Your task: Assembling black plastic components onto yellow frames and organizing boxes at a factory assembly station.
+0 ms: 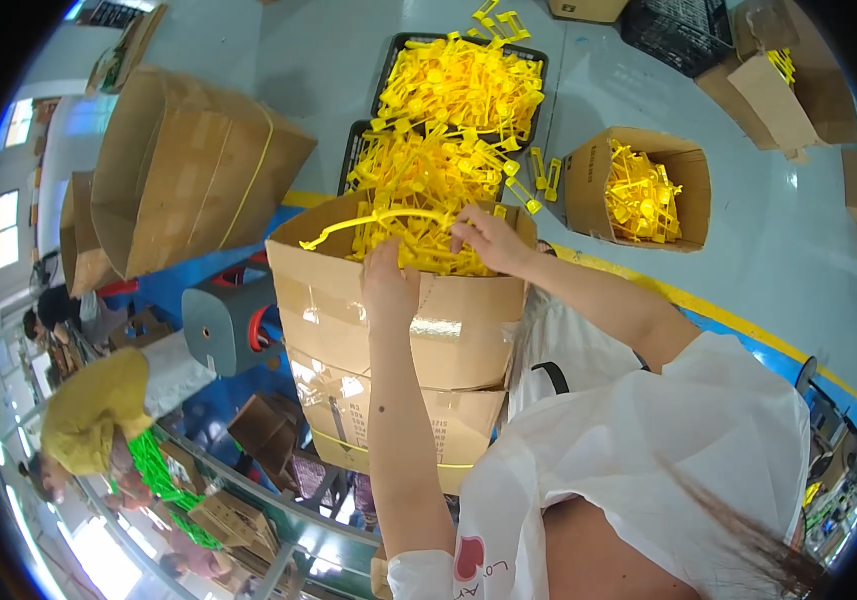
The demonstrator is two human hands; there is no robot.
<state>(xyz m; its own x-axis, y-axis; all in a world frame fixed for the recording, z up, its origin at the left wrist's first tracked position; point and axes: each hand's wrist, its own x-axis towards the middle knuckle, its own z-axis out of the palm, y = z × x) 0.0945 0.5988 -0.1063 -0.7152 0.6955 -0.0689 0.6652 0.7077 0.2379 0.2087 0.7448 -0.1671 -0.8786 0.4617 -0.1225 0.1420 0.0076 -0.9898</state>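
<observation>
A long, thin, curved yellow plastic piece [378, 216] spans the opening of a tall cardboard box [388, 310] in front of me. At its right end, my right hand [488, 241] has its fingertips pinched on it. My left hand [390, 285] is at the box's near rim, just below the piece, with its fingers curled. Whatever those fingers hold, if anything, is hidden behind the hand. Yellow plastic parts [438, 258] lie heaped in the box, under and around my hands.
Beyond the box, two black crates [545, 75] overflow with yellow parts. Some loose yellow parts [551, 178] lie on the floor. A smaller carton [586, 190] with yellow parts stands to the right. Large cartons [198, 160] and a grey-blue stool-like object [213, 330] are on the left. Another person [98, 410] works at lower left.
</observation>
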